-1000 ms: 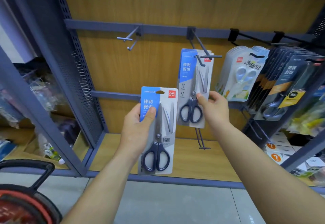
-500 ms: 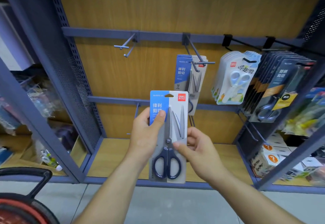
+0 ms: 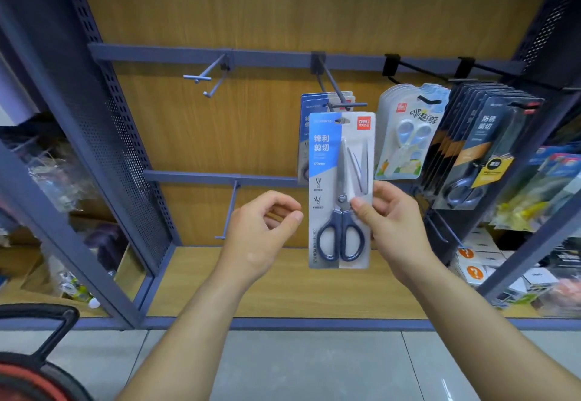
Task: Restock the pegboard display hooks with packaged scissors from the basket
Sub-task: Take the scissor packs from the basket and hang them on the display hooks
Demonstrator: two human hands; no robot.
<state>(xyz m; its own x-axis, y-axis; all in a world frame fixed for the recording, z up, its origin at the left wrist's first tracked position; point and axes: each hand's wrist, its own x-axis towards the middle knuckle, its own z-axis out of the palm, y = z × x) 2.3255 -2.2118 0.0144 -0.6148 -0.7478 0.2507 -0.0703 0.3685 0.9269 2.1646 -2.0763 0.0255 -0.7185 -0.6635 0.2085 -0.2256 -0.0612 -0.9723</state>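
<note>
Head view: right hand [image 3: 393, 221] pinches scissors pack [image 3: 341, 190] upright; left hand [image 3: 261, 231] loosely curled, empty, beside it.

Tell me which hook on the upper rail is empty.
The leftmost hook, a bare grey double prong. Every other hook on that rail to its right carries hanging scissors packs.

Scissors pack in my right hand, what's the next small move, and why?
Probably lift the scissors pack a little and push its hang hole onto the hook tip. Your right hand pinches the pack mid-height, the hole sits just below that tip, and matching blue packs hang behind it. Your left hand holds nothing.
</note>
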